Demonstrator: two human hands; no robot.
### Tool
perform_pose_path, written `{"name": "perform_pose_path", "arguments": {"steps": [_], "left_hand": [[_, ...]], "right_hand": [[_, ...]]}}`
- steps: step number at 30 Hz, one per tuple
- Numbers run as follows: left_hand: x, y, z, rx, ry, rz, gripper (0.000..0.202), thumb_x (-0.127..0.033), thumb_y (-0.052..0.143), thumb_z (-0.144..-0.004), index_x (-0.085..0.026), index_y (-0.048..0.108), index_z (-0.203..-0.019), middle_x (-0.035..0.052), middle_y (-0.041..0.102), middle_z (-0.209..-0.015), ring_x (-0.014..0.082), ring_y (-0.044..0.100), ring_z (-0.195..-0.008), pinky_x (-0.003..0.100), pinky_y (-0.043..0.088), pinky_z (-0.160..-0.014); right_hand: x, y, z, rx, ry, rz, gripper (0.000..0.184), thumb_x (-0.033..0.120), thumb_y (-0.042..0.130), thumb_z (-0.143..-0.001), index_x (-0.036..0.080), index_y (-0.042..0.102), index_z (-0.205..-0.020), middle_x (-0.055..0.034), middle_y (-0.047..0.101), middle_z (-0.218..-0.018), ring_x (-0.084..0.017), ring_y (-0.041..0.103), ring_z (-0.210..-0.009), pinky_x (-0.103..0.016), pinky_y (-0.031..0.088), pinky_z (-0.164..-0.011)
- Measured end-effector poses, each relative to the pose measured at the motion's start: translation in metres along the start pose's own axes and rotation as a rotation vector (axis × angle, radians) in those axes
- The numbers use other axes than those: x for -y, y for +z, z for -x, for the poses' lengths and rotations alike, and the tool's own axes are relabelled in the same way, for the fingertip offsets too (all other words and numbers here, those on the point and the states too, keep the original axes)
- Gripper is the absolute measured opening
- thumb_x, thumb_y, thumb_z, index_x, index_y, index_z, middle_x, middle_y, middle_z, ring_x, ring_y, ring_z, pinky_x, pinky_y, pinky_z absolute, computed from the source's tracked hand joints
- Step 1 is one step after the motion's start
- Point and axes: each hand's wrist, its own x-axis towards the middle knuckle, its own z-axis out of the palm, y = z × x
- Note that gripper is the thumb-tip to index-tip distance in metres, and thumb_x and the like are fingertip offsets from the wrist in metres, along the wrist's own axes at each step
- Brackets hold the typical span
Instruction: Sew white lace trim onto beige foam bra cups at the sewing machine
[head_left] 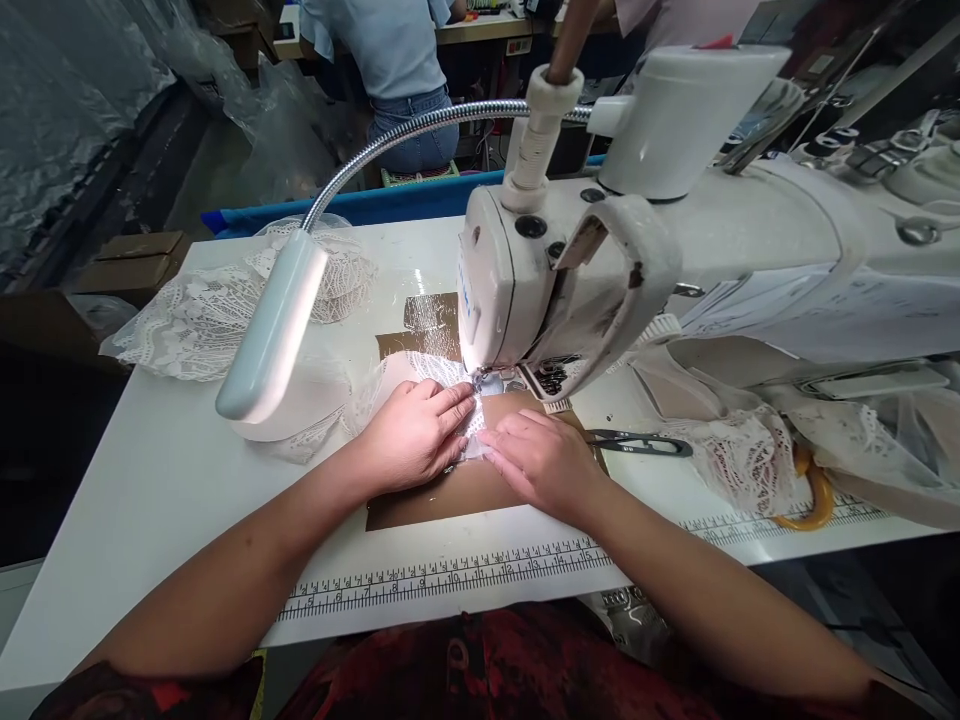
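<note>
My left hand (416, 432) lies flat on a strip of white lace (475, 428), fingers stretched toward the needle of the white sewing machine (525, 290). My right hand (541, 462) presses flat beside it, fingertips on the same lace, just in front of the presser foot (484, 382). The lace runs back under the machine head over a brown metal plate (457, 495). Both hands rest palm down with fingers extended.
A gooseneck lamp (274, 335) hangs over the table left of my hands. A lace heap (202, 315) lies at back left, more lace (742, 450) at right. Thread snips (637, 441) sit right of my right hand. A ruler strip (450, 575) lines the front edge. A seated person (397, 70) works behind.
</note>
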Motion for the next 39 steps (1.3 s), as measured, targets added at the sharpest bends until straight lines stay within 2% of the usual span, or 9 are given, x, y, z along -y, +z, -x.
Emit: {"name": "perform_pose_path", "arguments": {"steps": [4,12,19,24,33,39], "left_hand": [[0.004,0.002,-0.001,-0.026,-0.002,-0.036,0.045,-0.034,0.035,-0.096,-0.010,0.052,-0.130,0.0113,0.049,-0.138,0.0263,0.050,-0.094,0.041,0.041,-0.079],[0.007,0.008,0.003,-0.082,0.041,-0.086,0.037,-0.023,0.035,-0.096,-0.012,0.056,-0.125,0.0081,0.053,-0.135,0.0252,0.051,-0.099,0.038,0.040,-0.079],[0.009,0.010,0.002,-0.083,0.038,-0.077,0.039,-0.016,0.040,-0.090,-0.010,0.056,-0.125,0.0072,0.053,-0.135,0.0247,0.051,-0.097,0.039,0.041,-0.081],[0.013,0.013,-0.001,-0.140,-0.009,-0.083,0.041,-0.012,0.041,-0.087,-0.009,0.055,-0.126,0.0092,0.056,-0.131,0.0257,0.051,-0.098,0.040,0.041,-0.083],[0.023,0.018,0.000,-0.218,-0.118,-0.047,0.038,-0.018,0.043,-0.087,-0.012,0.058,-0.122,0.0132,0.059,-0.124,0.0286,0.052,-0.101,0.044,0.043,-0.086],[0.023,0.019,0.005,-0.272,-0.153,0.029,0.041,-0.035,0.044,-0.092,-0.011,0.057,-0.122,0.0160,0.055,-0.128,0.0302,0.051,-0.110,0.046,0.041,-0.093]], "right_hand": [[-0.001,0.001,-0.002,0.013,0.019,0.027,0.025,0.023,0.043,-0.092,0.017,0.067,-0.097,-0.0039,0.061,-0.074,-0.016,0.048,-0.068,-0.029,0.034,-0.063],[-0.002,0.000,-0.003,0.006,-0.001,0.071,0.026,0.023,0.043,-0.092,0.018,0.066,-0.102,-0.0037,0.062,-0.077,-0.016,0.048,-0.068,-0.029,0.034,-0.063],[-0.004,0.001,-0.003,0.009,0.002,0.065,0.027,0.024,0.043,-0.092,0.020,0.066,-0.105,-0.0028,0.061,-0.075,-0.016,0.049,-0.068,-0.028,0.033,-0.062],[-0.005,0.002,-0.009,0.014,0.063,0.080,0.028,0.025,0.045,-0.092,0.020,0.065,-0.110,-0.0033,0.060,-0.075,-0.016,0.050,-0.071,-0.026,0.032,-0.058],[-0.005,0.007,-0.013,0.037,0.133,0.084,0.032,0.026,0.046,-0.091,0.021,0.061,-0.118,-0.0048,0.066,-0.093,-0.019,0.057,-0.081,-0.028,0.040,-0.064],[-0.004,0.002,-0.014,0.105,0.166,0.025,0.037,0.029,0.045,-0.092,0.021,0.057,-0.125,-0.0057,0.067,-0.099,-0.021,0.060,-0.086,-0.032,0.045,-0.072]]}}
